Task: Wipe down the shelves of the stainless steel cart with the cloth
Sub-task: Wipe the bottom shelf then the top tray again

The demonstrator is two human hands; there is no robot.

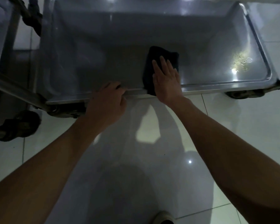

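Left hand (109, 101) curls its fingers over the near rim of the cart's bottom shelf (103, 50); just right of it, right hand (166, 78) lies flat with straight fingers, pressing the cloth (153, 62) onto the shelf. Cloth is dark, folded, its near end draped over the rim beside that wrist. Further right of the pressing hand, a yellowish wet smear (240, 61) glints on the steel; glossy pale floor tiles (233, 126) below, caster (244, 94) at right.

Two bare forearms reach forward: the left hand (107, 101) curls its fingers downward, the right hand (166, 78) lies flat, fingers straight.
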